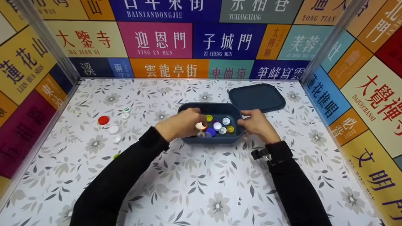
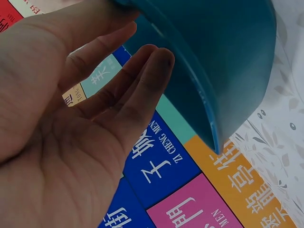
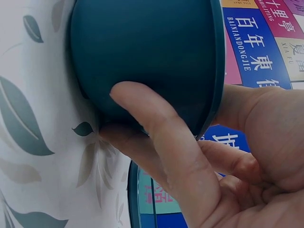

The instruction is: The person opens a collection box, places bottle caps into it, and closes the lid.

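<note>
A dark blue plastic box (image 1: 213,140) stands on the table with several bottle caps inside, among them a white cap (image 1: 217,126), a blue cap (image 1: 210,131) and a yellow cap (image 1: 230,129). My left hand (image 1: 185,123) reaches over the box's left end, fingertips down at an orange-edged cap (image 1: 201,126); I cannot tell whether they pinch it. In the left wrist view the rim hides the thumb and index fingertips of that hand (image 2: 80,104). At the opposite end my right hand (image 1: 258,124) grips the box wall, with fingers (image 3: 161,123) along its outside.
The box's dark lid (image 1: 257,98) lies flat behind and to the right. Left of the box are a red cap (image 1: 103,120), white caps (image 1: 113,129) and a green cap (image 1: 116,155) partly hidden by the left sleeve. Sign-patterned panels (image 1: 157,40) enclose the back and sides.
</note>
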### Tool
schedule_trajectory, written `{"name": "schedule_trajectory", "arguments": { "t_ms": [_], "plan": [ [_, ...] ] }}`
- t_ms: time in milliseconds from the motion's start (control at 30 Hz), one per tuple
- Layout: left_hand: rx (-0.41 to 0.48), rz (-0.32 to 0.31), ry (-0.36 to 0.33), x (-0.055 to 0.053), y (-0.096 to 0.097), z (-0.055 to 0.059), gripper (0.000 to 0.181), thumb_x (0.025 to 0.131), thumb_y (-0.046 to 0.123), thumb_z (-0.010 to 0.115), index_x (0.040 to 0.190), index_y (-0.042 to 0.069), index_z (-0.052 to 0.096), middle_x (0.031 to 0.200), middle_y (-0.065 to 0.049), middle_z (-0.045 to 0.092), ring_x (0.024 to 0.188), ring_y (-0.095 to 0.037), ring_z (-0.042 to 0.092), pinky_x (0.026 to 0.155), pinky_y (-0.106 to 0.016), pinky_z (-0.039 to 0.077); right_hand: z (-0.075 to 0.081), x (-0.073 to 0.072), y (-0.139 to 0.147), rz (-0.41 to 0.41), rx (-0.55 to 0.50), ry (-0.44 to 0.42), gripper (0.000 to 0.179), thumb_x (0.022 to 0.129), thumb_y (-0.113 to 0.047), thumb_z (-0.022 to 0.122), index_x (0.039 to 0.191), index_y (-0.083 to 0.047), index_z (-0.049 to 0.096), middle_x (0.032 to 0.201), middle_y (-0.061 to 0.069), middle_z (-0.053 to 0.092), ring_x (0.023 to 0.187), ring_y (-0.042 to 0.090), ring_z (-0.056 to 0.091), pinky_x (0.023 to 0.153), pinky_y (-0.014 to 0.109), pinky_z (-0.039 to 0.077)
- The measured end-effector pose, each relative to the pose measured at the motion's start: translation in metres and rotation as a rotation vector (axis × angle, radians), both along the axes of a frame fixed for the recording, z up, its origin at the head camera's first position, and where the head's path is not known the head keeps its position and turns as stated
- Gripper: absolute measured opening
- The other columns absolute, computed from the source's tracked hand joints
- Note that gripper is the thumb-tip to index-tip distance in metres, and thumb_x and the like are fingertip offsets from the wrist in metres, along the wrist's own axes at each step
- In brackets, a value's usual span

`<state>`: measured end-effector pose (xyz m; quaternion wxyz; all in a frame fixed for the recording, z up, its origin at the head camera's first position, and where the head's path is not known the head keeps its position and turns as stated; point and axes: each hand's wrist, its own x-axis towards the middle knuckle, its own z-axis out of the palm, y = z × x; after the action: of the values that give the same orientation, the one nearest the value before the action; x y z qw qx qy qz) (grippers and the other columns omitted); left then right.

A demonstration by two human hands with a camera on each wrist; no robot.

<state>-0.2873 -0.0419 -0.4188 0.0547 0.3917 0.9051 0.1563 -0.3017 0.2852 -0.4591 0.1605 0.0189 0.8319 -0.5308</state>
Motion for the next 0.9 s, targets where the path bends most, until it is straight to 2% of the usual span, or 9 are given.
{"name": "schedule_trajectory", "arguments": {
  "t_ms": [300, 400, 667, 900],
  "plan": [
    [0.045, 0.020, -0.012, 0.003, -0.004, 0.001, 0.037, 0.097, 0.003, 0.089, 0.133, 0.005, 0.083, 0.126, -0.023, 0.075, 0.112, -0.035, 0.076, 0.102, -0.046, 0.069, -0.003, -0.001, 0.000, 0.003, -0.003, 0.031, 0.067, 0.107, -0.005, 0.067, 0.173, -0.001, 0.052, 0.130, 0.034, 0.082, 0.074, 0.017, 0.084, 0.066, 0.037, 0.072],
    [0.047, 0.021, -0.001, 0.004, -0.007, 0.001, 0.036, 0.099, 0.003, 0.087, 0.135, 0.005, 0.082, 0.126, -0.022, 0.074, 0.112, -0.033, 0.075, 0.102, -0.045, 0.069, -0.003, -0.001, 0.000, 0.000, 0.006, 0.035, 0.067, 0.107, -0.006, 0.068, 0.173, -0.002, 0.052, 0.130, 0.034, 0.082, 0.072, 0.017, 0.084, 0.065, 0.036, 0.072],
    [0.035, 0.049, 0.040, 0.002, -0.018, 0.001, 0.038, 0.103, 0.008, 0.086, 0.140, 0.006, 0.080, 0.132, -0.022, 0.075, 0.113, -0.034, 0.074, 0.104, -0.047, 0.069, -0.002, 0.000, 0.001, -0.005, 0.018, 0.042, 0.066, 0.107, -0.006, 0.069, 0.171, -0.004, 0.056, 0.129, 0.034, 0.082, 0.070, 0.016, 0.082, 0.062, 0.034, 0.071],
    [0.031, 0.124, 0.123, 0.002, -0.037, 0.001, 0.031, 0.103, 0.014, 0.088, 0.134, 0.011, 0.082, 0.133, -0.017, 0.075, 0.121, -0.035, 0.075, 0.105, -0.050, 0.069, -0.002, 0.001, -0.002, -0.015, 0.032, 0.035, 0.065, 0.107, -0.005, 0.070, 0.171, -0.005, 0.057, 0.128, 0.034, 0.083, 0.066, 0.015, 0.080, 0.063, 0.037, 0.071]
  ]
}}
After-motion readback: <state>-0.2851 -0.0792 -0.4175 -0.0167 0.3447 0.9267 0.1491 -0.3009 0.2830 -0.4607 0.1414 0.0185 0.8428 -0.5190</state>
